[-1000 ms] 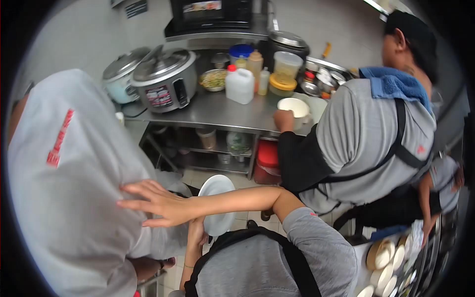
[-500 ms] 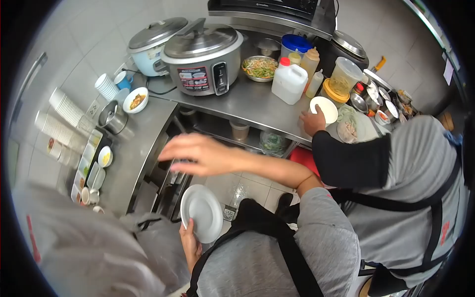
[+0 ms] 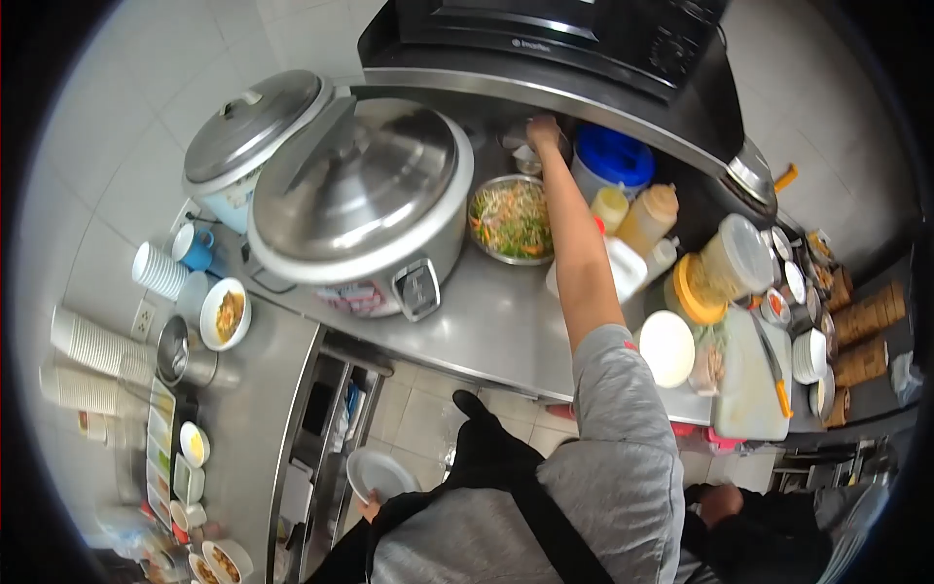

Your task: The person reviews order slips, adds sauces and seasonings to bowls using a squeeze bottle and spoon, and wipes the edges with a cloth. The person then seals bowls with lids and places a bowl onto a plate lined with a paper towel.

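Observation:
Low in the view, my left hand [image 3: 370, 506] grips the edge of a white plate [image 3: 379, 474], tilted beside my body. My right arm is stretched across the counter, and my right hand [image 3: 544, 133] is at the back under the shelf, its fingers curled down. Just below that hand is a small metal cup [image 3: 528, 161]; whether my fingers hold it or something else is hidden by blur. In front of it stands a steel bowl of shredded vegetables [image 3: 511, 222]. A tub with a blue lid [image 3: 613, 156] is right of my forearm.
Two large rice cookers [image 3: 365, 185] [image 3: 258, 122] stand to the left. Sauce bottles [image 3: 650, 216], a white bowl [image 3: 666, 348] and a cutting board [image 3: 744, 389] with a knife [image 3: 773, 365] lie to the right. A microwave [image 3: 555, 29] sits overhead. Another person is at lower right [image 3: 769, 526].
My right hand has moved from above the floor gap to the back of the counter. The plate stays in my left hand, lower now. The co-worker's hand has left the white bowl; the person at left is gone.

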`<control>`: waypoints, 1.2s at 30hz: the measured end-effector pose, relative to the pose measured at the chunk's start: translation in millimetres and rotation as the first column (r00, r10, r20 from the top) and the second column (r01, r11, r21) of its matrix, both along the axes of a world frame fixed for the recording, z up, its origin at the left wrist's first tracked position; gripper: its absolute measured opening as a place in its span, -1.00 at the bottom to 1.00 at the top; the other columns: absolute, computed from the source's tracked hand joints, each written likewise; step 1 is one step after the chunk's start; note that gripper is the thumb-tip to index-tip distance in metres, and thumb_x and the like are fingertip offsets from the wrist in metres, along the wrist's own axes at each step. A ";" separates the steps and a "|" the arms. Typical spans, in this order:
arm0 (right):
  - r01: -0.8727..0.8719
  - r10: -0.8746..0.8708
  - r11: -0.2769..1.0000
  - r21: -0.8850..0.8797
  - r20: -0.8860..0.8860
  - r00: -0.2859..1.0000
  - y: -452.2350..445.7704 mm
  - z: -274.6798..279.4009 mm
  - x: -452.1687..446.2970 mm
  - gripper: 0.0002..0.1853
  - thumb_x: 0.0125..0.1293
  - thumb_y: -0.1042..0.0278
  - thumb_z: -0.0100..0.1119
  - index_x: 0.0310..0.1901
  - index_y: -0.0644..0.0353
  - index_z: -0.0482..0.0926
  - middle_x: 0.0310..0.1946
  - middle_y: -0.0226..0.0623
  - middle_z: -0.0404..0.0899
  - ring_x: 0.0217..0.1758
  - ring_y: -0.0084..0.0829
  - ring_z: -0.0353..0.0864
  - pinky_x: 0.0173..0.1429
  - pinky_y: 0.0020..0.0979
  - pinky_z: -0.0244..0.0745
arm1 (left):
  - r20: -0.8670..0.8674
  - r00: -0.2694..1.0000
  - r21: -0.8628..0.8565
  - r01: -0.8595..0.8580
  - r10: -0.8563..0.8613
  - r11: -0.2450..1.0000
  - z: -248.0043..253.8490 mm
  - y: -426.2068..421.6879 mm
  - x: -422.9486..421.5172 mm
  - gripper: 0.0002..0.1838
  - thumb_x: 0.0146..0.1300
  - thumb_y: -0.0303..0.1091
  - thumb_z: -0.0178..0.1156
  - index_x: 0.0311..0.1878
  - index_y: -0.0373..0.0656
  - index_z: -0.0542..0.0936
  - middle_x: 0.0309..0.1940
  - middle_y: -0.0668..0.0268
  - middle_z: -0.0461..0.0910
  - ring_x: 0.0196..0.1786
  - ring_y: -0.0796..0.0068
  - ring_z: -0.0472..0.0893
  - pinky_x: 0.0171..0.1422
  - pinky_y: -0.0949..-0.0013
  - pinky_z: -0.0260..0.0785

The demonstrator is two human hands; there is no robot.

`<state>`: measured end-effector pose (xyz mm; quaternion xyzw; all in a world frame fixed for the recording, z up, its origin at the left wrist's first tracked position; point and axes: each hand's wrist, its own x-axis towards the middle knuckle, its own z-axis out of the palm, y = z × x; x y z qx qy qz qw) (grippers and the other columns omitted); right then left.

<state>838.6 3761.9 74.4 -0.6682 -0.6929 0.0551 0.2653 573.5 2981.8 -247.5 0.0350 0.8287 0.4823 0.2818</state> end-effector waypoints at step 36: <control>-0.144 -0.070 0.984 -0.109 -0.966 0.250 13.0 -5.8 36.0 -0.45 0.13 0.28 0.12 0.19 0.15 0.30 0.23 -0.09 0.25 0.25 -0.12 0.27 0.24 0.01 0.19 | 0.596 0.737 0.319 -0.581 0.319 0.749 135.7 17.3 34.8 -0.50 0.18 -0.44 0.03 0.20 -0.35 0.23 0.05 0.04 0.40 0.06 0.07 0.45 0.13 0.02 0.35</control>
